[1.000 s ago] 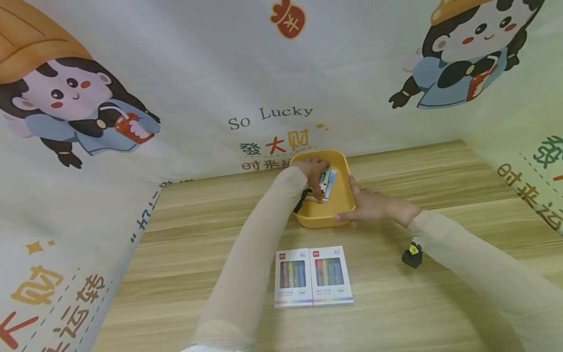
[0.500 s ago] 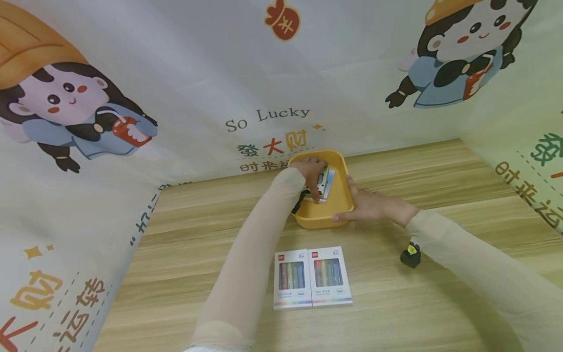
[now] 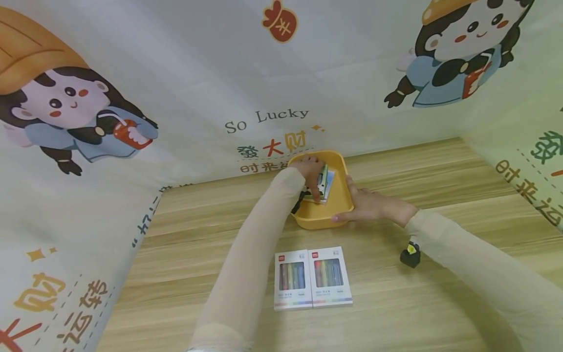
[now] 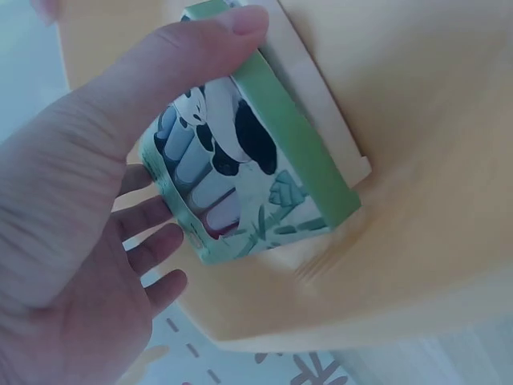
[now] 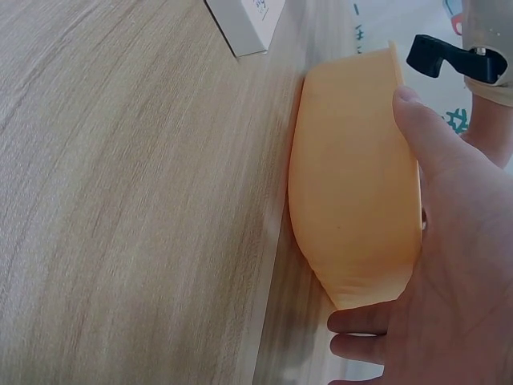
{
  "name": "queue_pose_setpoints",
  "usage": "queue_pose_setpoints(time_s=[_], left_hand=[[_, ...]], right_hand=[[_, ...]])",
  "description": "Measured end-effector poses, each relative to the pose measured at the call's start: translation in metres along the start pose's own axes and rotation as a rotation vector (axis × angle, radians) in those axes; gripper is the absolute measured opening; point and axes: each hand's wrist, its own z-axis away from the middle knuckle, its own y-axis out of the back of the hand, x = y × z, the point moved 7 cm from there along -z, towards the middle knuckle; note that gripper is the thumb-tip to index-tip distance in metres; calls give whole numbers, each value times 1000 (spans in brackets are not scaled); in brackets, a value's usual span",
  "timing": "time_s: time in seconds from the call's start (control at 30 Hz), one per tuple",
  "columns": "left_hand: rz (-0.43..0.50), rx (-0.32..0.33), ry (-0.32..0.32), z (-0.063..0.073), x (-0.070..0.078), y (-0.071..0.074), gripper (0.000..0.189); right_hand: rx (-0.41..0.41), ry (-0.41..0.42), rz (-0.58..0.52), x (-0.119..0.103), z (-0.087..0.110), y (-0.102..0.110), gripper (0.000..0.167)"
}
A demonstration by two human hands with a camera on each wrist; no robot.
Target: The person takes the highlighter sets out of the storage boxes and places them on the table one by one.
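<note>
A yellow plastic bin [image 3: 320, 224] stands at the back of the wooden table. Inside it, my left hand [image 3: 311, 172] grips a green panda-printed box [image 4: 236, 160] with a cut-out front showing several colour sticks. The thumb lies over one edge, while the fingers are along the opposite side. Beneath this box, a pale flat box [image 4: 317, 96] juts out, lying in the bin. My right hand [image 3: 374, 205] holds the bin's near right corner, thumb at the front rim and fingers along the right side; the right wrist view shows it against the bin's outer wall.
Two white windowed boxes of coloured pens [image 3: 292, 281] lie side by side on the table [image 3: 176, 293], in front of the bin. A printed cloth [image 3: 211, 63] hangs as a wall behind the bin and on both sides. A dark wrist camera [image 3: 411, 255] hangs below the right sleeve.
The head view has shifted slightly. Both hands, the bin and the boxes stay in the same places relative to one another.
</note>
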Motion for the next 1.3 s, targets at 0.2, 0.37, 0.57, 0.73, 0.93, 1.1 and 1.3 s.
queue_pose_setpoints(time_s=[0.2,0.37,0.57,0.73,0.93,1.1,1.3], left_hand=[[16,23,29,10,1,10,112],[20,37,32,21,3,18,109],[8,32,51,30,3,23,106],[10,51,60,30,2,25,110],[28,59,67,26,0,25,113],[6,70,63,29,-3,27,111],[25,57,78,38,-8,32,120]], right_hand=[[-4,14,-25,-2,2,1,133],[-10,12,-28,-2,2,1,132],[-15,14,-35,-4,3,0,132],[-20,31,-48,-5,2,1,130],[-20,39,-45,-5,3,1,129],[-20,32,-49,-4,3,1,130],[-20,31,-64,-6,3,2,130]])
